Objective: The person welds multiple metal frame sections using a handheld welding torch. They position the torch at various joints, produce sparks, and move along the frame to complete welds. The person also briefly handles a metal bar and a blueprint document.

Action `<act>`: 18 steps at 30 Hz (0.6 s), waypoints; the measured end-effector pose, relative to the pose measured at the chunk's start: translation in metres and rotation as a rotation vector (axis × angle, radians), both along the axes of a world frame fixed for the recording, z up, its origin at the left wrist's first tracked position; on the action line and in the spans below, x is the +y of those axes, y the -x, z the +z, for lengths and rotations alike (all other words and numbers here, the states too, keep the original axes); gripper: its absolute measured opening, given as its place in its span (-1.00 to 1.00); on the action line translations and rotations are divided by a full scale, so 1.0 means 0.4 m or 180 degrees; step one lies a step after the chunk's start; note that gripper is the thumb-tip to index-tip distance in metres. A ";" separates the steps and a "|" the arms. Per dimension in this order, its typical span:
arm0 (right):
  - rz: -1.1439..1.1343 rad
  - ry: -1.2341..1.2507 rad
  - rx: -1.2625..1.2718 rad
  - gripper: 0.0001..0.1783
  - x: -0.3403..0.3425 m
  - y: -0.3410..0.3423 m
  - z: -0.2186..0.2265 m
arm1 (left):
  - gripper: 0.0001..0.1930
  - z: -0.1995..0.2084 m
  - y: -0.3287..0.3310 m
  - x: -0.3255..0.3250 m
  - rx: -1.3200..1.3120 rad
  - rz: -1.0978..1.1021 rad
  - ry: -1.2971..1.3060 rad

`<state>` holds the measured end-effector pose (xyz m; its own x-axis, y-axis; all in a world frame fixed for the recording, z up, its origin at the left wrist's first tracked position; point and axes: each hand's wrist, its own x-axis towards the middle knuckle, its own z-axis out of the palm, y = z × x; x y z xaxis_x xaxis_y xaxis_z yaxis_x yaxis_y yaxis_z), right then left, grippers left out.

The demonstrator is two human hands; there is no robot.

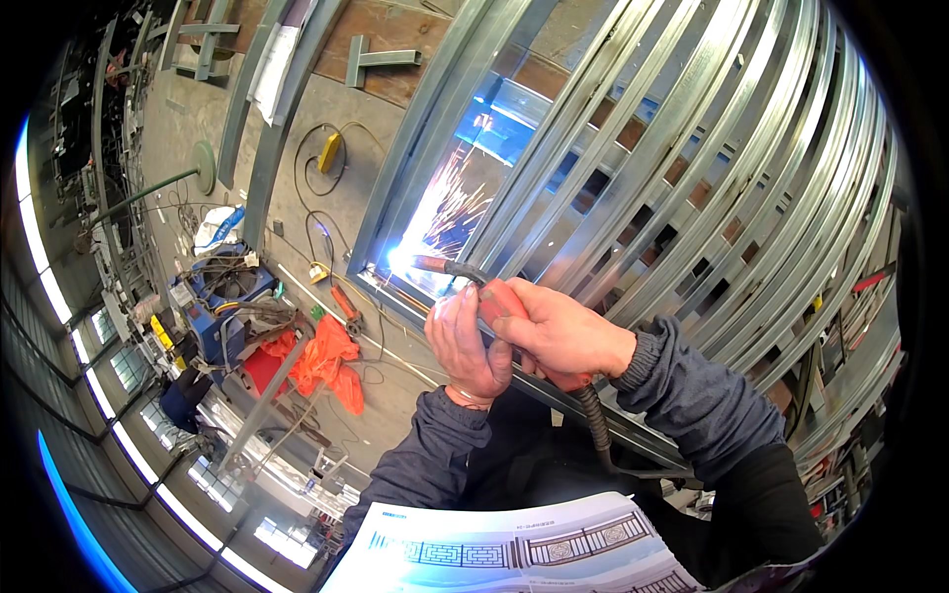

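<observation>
Both hands on the welding torch [494, 296]. Right hand [563, 336] wraps the red grip from the right, fingers clamped around it, thumb side toward the nozzle. Left hand [470, 341] sits just beside it on the left, fingers curled together against the front of the grip, touching the right hand, steadying. Torch neck [440, 265] runs up-left from the hands to the tip, which sits at a bright blue-white arc [400, 259] on the lower edge of the steel frame [633, 158]; sparks [450, 203] fan up and right from that point. Black hose [596, 420] leaves the back of the grip and drops down between the forearms. Frame is a big grid of galvanised square tubes, long bars running diagonally with short cross pieces, filling the upper right of the view; the fisheye bends the bars. Both sleeves dark blue-grey, knit cuffs. Printed drawing sheet [514, 549] with ornamental fence patterns lies at the bottom edge, near the person's lap. On the floor to the left, well apart from the hands: orange cloth [321, 361], blue welder unit [227, 296], loose cables [316, 173], a yellow tool [329, 153], a white-and-blue bag [219, 229]. More steel offcuts [376, 59] lie on a rusty plate at top.
</observation>
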<state>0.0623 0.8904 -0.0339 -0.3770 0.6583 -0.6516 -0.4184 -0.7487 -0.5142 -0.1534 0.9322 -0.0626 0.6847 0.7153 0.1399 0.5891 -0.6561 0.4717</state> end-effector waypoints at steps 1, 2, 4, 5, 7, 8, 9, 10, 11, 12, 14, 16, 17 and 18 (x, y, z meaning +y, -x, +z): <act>0.0000 -0.0021 -0.0005 -0.61 0.001 0.000 0.002 | -0.25 0.000 0.000 0.000 0.0002 0.0005 -0.0018; -0.0011 -0.0041 -0.0017 -0.61 0.001 0.002 0.003 | -0.25 0.000 0.001 -0.001 0.0003 0.0010 -0.0037; -0.0032 -0.0067 -0.0039 -0.61 0.001 0.005 0.000 | -0.26 -0.003 0.002 -0.001 0.0003 0.0012 -0.0034; -0.0008 -0.0065 -0.0062 -0.61 0.001 0.004 0.000 | -0.26 -0.004 0.002 -0.001 0.0002 0.0013 -0.0034; 0.0041 -0.0068 -0.0100 -0.61 0.002 0.003 0.000 | -0.26 0.000 0.002 0.000 -0.0012 0.0004 0.0016; 0.0023 -0.0072 -0.0085 -0.61 0.002 0.004 0.001 | -0.26 0.003 0.002 0.000 -0.0019 0.0001 0.0038; -0.0001 -0.0067 -0.0075 -0.61 0.001 0.003 0.001 | -0.26 0.003 0.001 0.000 -0.0004 -0.0007 0.0036; -0.0024 -0.0062 -0.0065 -0.61 0.000 0.003 0.001 | -0.26 0.004 -0.001 0.000 0.0011 -0.0014 0.0033; -0.0023 -0.0043 -0.0049 -0.60 0.000 0.002 0.001 | -0.26 0.004 -0.002 0.000 0.0026 -0.0020 0.0029; -0.0019 -0.0028 -0.0029 -0.60 0.000 0.002 0.000 | -0.26 0.004 -0.002 0.000 0.0019 -0.0026 0.0015; -0.0008 -0.0026 -0.0025 -0.59 0.001 0.001 0.000 | -0.27 0.003 -0.001 0.001 0.0003 -0.0037 -0.0015; 0.0007 -0.0047 -0.0057 -0.58 0.005 0.000 0.004 | -0.27 -0.001 0.001 0.002 0.0003 -0.0037 -0.0019; 0.0019 -0.0041 -0.0068 -0.58 0.005 0.000 0.005 | -0.28 -0.001 0.002 0.002 0.0002 -0.0036 -0.0021; 0.0028 -0.0034 -0.0082 -0.57 0.006 0.000 0.006 | -0.28 -0.001 0.002 0.002 0.0009 -0.0030 -0.0027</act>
<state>0.0625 0.8928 -0.0313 -0.3660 0.6620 -0.6541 -0.3982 -0.7467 -0.5328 -0.1541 0.9330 -0.0632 0.6918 0.7076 0.1439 0.5842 -0.6656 0.4645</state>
